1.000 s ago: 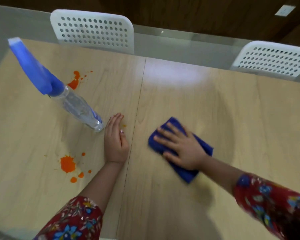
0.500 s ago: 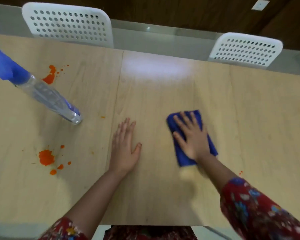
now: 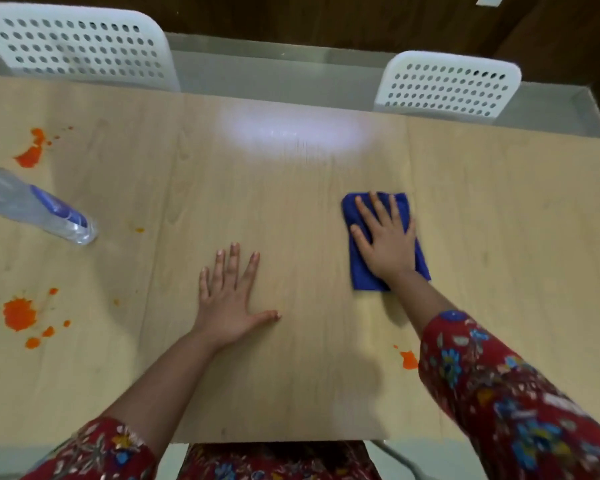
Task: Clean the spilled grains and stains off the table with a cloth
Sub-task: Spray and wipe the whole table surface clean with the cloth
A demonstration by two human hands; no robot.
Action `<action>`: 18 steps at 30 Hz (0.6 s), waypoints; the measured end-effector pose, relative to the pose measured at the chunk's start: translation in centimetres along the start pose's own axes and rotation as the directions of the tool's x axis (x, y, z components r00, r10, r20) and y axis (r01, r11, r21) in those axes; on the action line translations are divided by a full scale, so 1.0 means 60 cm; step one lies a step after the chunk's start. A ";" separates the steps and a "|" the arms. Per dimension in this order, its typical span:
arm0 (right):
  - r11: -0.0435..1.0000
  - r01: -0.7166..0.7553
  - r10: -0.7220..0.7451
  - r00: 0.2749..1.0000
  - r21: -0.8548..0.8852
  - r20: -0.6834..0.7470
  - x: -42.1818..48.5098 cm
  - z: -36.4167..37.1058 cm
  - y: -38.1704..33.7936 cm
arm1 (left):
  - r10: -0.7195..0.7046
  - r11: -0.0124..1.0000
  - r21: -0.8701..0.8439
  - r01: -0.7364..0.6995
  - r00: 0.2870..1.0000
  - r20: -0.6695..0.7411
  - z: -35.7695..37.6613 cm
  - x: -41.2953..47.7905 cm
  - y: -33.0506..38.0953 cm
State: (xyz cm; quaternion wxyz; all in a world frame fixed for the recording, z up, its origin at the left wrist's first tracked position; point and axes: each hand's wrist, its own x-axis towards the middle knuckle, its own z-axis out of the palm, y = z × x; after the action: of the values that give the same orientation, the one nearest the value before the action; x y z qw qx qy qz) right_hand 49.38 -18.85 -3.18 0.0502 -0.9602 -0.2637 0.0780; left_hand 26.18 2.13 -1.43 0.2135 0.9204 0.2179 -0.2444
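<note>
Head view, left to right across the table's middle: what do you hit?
Spray bottle → small orange spot → left hand, flat on the table → blue cloth, right hand pressing on it.

Both palms face down with fingers straight. The left hand [image 3: 231, 299] has its fingers fanned and thumb stuck out sideways; the right hand [image 3: 385, 240] lies farther forward, fingers closer together. Bare forearms [image 3: 160, 386] reach forward from red flowered sleeves [image 3: 506, 386].

Two chairs [image 3: 80, 46] [image 3: 447, 86], two hands [image 3: 229, 303] [image 3: 387, 240], one cloth [image 3: 362, 277], one bottle [image 3: 32, 209].
</note>
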 end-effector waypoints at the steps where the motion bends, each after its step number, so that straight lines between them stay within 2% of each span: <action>1: 1.000 -0.018 0.018 1.000 -0.002 0.011 0.025 -0.007 0.017 | -0.006 1.000 0.000 0.006 1.000 0.006 -0.001 0.000 -0.001; 6: 1.000 0.009 -0.010 1.000 0.015 0.014 0.037 -0.007 0.063 | -0.008 0.999 -0.031 0.008 1.000 0.012 -0.002 -0.001 0.000; 11: 0.995 -0.074 0.076 0.997 0.068 -0.021 -0.142 0.001 0.113 | -0.015 1.000 -0.012 0.015 1.000 -0.001 -0.001 -0.005 0.005; 15: 0.963 -0.267 0.268 0.963 0.041 -0.020 -0.315 0.019 0.121 | -0.013 1.000 0.001 0.013 1.000 0.017 -0.005 -0.002 0.008; 18: 0.907 -0.419 0.420 0.906 0.025 -0.043 -0.331 0.031 0.090 | -0.008 1.000 -0.011 0.009 1.000 0.026 -0.005 -0.004 0.008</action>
State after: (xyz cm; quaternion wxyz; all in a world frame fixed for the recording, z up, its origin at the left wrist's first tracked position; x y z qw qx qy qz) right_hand 34.90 -33.59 -3.32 0.0458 -0.9956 -0.0492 0.0660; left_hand 26.35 1.82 -0.95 0.2201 0.9151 0.2204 -0.2561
